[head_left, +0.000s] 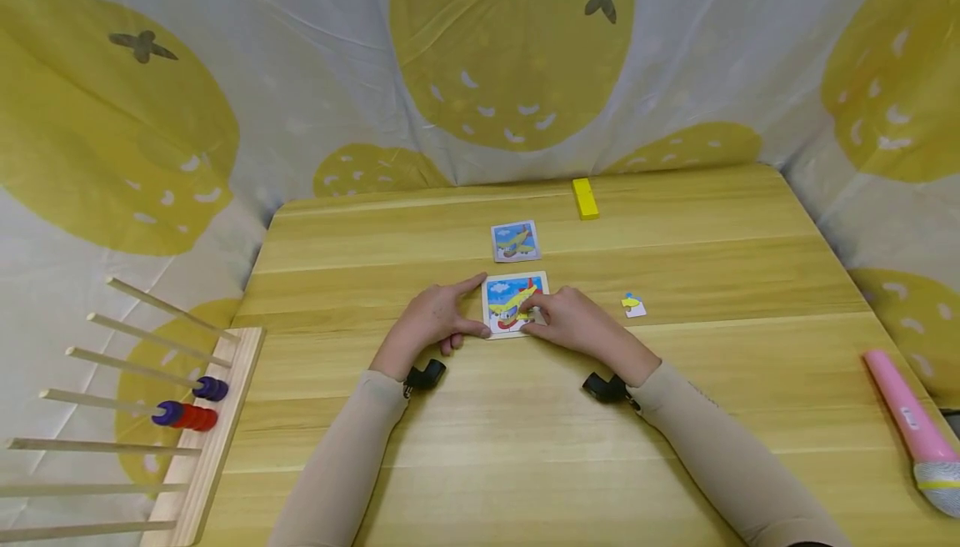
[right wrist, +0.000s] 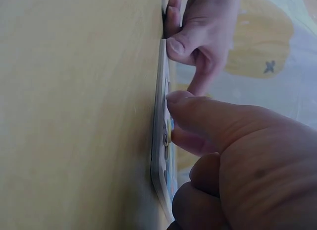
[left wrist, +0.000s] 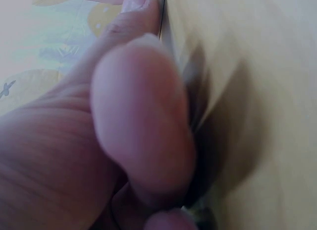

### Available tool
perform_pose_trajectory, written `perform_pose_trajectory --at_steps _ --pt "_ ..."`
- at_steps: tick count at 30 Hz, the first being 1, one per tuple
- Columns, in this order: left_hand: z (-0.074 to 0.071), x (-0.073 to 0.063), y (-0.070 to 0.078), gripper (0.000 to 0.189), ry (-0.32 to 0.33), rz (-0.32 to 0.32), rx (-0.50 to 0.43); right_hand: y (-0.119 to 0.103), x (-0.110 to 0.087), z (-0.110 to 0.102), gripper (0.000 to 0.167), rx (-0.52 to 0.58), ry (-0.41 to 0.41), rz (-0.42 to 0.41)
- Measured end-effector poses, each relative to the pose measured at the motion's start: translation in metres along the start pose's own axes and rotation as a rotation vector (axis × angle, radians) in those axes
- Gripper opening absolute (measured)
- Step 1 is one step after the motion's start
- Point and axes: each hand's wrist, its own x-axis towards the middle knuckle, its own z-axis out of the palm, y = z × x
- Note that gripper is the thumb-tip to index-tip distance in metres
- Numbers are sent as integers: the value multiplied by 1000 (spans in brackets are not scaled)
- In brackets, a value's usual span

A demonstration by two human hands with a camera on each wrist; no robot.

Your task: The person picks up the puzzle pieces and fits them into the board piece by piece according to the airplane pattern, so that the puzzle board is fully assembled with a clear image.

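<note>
A small square jigsaw puzzle board (head_left: 492, 332) with a yellow airplane picture lies before me. My left hand (head_left: 433, 318) steadies its left side, the straight index finger at the far corner and the thumb at the near one. Between thumb and index finger, my right hand (head_left: 573, 322) pinches a yellow puzzle piece (right wrist: 169, 132) low over the board; those fingers hide much of it. In the right wrist view, the left thumb (right wrist: 179, 45) touches the board's end. Another loose puzzle piece (head_left: 633, 306) lies right of the right hand.
Beyond the board lies a matching airplane picture card (head_left: 516, 241). A yellow block (head_left: 586, 199) is near the table's back edge. On the left stands a wooden peg rack (head_left: 225, 414) with red and purple rings; a pink toy microphone (head_left: 911, 414) lies at the right edge.
</note>
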Motion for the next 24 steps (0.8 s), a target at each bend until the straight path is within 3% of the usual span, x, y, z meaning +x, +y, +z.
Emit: perform_pose_trajectory --at_steps 13,24 --pt "2 0 -2 102 21 32 9 -2 4 5 15 39 -25 69" --pt "3 0 -1 102 18 14 4 -7 1 6 13 58 -31 68"
